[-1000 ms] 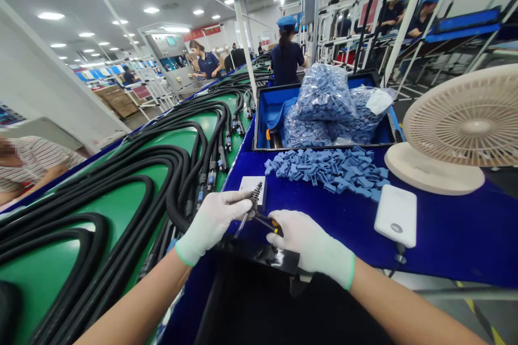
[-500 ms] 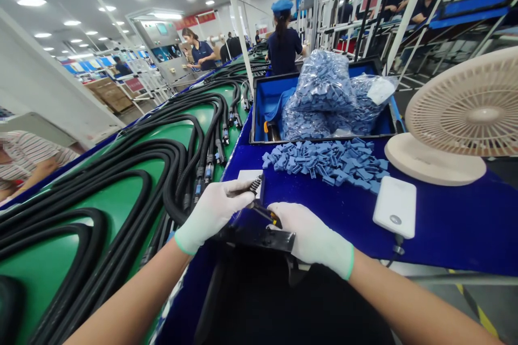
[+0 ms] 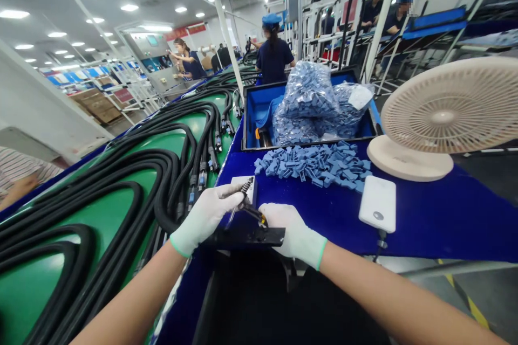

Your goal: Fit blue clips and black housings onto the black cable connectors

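Gloved in white, my left hand (image 3: 208, 214) is closed in a pinch on a black ridged part (image 3: 246, 187). A thin pale strip (image 3: 232, 216) hangs below its fingertips. My right hand (image 3: 288, 229), gloved as well, wraps round a small black-and-yellow hand tool (image 3: 261, 218); its far end meets the lower end of the ridged part, and its exact kind is hidden by the fingers. Below both hands lies a black ledge (image 3: 271, 236), close to the right hand. Just behind the ridged part sits a white box (image 3: 251, 195).
Many blue plastic clips (image 3: 313, 164) lie heaped on the blue table (image 3: 324, 221). Behind them, a bin (image 3: 251, 113) holds bagged clips (image 3: 309, 91). A fan (image 3: 413, 156) and a white power bank (image 3: 378, 205) stand right. Black cables (image 3: 162, 156) cover the green belt left. Co-workers are farther back.
The scene has shifted slightly left in view. My hands stay together at the ridged part, and the thin strip now shows below my left fingers. A co-worker at the back has raised their arms.
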{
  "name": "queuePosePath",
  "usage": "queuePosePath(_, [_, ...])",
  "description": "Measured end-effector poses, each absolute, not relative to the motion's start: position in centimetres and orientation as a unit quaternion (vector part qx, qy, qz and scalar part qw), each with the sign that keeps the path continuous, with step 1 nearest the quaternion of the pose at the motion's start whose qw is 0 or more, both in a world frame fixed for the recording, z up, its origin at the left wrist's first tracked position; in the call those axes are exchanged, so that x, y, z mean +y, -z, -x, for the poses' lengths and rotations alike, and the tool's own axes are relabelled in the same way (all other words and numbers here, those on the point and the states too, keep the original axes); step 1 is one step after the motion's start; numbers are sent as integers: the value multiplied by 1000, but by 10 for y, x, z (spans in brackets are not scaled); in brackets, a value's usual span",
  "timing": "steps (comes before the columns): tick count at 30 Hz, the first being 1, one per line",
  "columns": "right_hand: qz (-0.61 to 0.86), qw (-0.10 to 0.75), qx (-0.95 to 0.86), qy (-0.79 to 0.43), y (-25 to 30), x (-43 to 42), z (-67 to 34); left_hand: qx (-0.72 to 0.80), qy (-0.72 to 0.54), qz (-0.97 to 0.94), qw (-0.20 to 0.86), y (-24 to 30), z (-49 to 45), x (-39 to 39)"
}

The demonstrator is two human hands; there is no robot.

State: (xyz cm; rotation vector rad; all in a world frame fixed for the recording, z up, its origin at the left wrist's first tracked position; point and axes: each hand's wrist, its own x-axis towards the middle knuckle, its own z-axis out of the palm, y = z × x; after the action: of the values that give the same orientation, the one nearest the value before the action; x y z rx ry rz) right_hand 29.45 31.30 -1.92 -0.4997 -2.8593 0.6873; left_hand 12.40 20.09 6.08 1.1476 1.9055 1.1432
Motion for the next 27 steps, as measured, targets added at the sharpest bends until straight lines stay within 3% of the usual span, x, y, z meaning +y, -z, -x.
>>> queuePosePath(4, [140,73,-964,-216,4,312,-307,568,-556,-349,496,-51,-113,203])
queuePosePath(11, [223,129,-951,-169,-5,332,-341,537,-601,-290,516,-39,-97,207])
queuePosePath(13, [233,146,-922,-274,-3,325,-348,537,-603,-281,518,-40,-98,206])
queuePosePath(16, [213,138,-790,-558,1,305,-348,551,-597,-294,503,-44,-107,204])
queuePosePath(19, [214,149,-609,-749,3,288,-334,643,-532,-372,407,-54,-123,199])
queuePosePath(24, [217,240,-495,-806,-3,287,-316,726,-336,-533,276,-70,-150,193])
queuePosePath(27, [213,224,-530,-790,-6,290,-317,709,-306,-579,262,-68,-156,189])
